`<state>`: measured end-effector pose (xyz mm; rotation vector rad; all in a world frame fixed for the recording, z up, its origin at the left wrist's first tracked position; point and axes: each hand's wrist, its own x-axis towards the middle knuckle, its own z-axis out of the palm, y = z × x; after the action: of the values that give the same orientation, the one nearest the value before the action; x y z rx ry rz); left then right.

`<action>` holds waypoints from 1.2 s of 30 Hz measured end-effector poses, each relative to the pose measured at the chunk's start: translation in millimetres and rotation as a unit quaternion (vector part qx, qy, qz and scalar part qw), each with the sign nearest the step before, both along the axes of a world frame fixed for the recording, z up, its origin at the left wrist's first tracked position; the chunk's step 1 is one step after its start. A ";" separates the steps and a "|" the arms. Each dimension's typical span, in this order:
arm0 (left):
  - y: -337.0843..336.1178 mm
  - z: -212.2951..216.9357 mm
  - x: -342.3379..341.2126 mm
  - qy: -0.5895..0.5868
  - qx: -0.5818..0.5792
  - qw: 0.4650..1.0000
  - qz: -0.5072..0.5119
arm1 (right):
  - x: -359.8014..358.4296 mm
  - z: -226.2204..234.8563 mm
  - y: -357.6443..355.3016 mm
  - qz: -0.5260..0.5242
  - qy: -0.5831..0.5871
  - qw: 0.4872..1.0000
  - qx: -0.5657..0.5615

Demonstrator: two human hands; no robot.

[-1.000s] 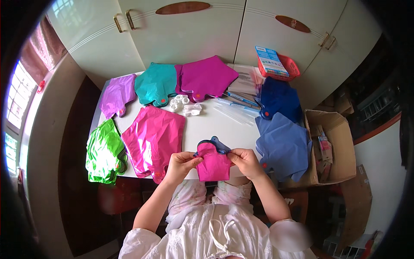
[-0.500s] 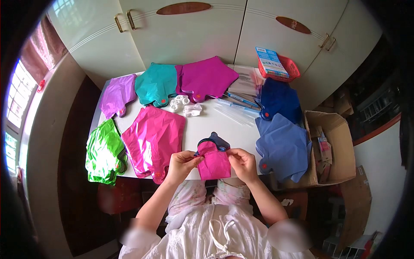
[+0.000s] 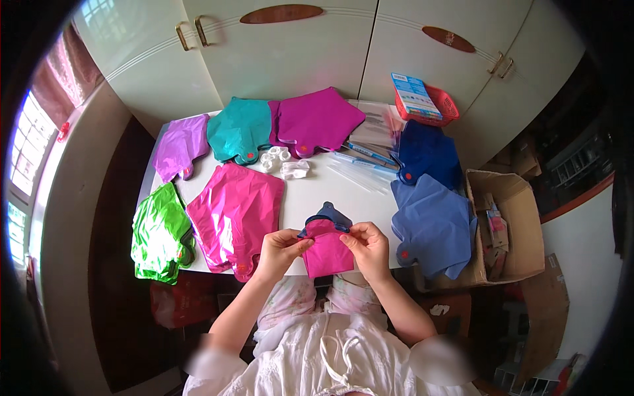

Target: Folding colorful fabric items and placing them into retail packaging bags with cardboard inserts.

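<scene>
A folded magenta foil balloon (image 3: 329, 255) is held between my two hands at the front edge of the table. Behind its far end shows a folded dark blue foil balloon (image 3: 333, 213) with a rounded tab. My left hand (image 3: 280, 253) is closed, pinching the folded pair at its left side. On the opposite side my right hand (image 3: 370, 249) pinches it too, its thumb lying on the magenta foil. Just left of my left hand lies a stack of flat hot-pink foil balloons (image 3: 239, 211). Periwinkle foil balloons (image 3: 432, 224) lie to the right.
Green (image 3: 158, 228), lilac (image 3: 181, 145), teal (image 3: 241, 129), purple (image 3: 317, 122) and navy foil balloons (image 3: 429, 155) ring the white table (image 3: 310, 181). White ribbon rolls (image 3: 274, 158), pens (image 3: 366, 156) and clear sleeves lie behind. A red basket (image 3: 444, 105) and a cardboard box (image 3: 522, 251) stand right.
My right thumb has moved further onto the magenta foil. The near end of the folded piece sits slightly lower, and more of the dark blue foil shows. Everything on the table stays put.
</scene>
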<state>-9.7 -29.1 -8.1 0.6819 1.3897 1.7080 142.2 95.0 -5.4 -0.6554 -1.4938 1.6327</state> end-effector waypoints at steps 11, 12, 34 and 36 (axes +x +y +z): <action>-1.5 3.4 -3.0 0.003 -0.005 1.000 -0.019 | 9.3 -1.8 10.9 0.112 -0.053 0.992 -0.025; -1.0 2.5 -3.2 -0.002 0.000 1.000 -0.020 | 9.6 -1.9 11.2 0.118 -0.047 0.991 -0.037; 30.4 18.2 -24.6 0.354 -0.206 0.907 -0.092 | -9.5 5.5 70.2 0.202 -0.321 0.910 0.167; 35.1 6.5 -29.0 0.408 -0.188 0.889 -0.085 | -16.5 8.4 78.1 0.217 -0.354 0.884 0.217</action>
<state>-38.7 6.0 -1.7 1.3301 2.0755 0.9658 125.7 173.1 3.0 -0.7321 -2.6043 1.3259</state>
